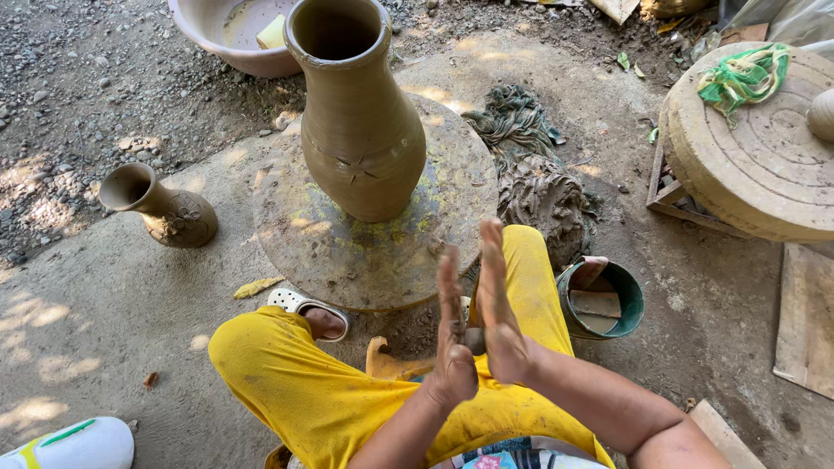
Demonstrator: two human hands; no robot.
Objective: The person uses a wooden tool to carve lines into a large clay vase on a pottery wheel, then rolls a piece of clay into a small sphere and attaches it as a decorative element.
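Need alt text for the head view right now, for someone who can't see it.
A seated person in yellow trousers holds the left hand and right hand palm to palm before a tall clay vase on a round turntable. A smaller vase stands left, a green bucket right.

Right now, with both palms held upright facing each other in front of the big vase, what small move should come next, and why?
Probably press the left hand and right hand together and roll; they stand close, near parallel, apart from the tall clay vase on the round turntable. Whether clay sits between them is hidden.
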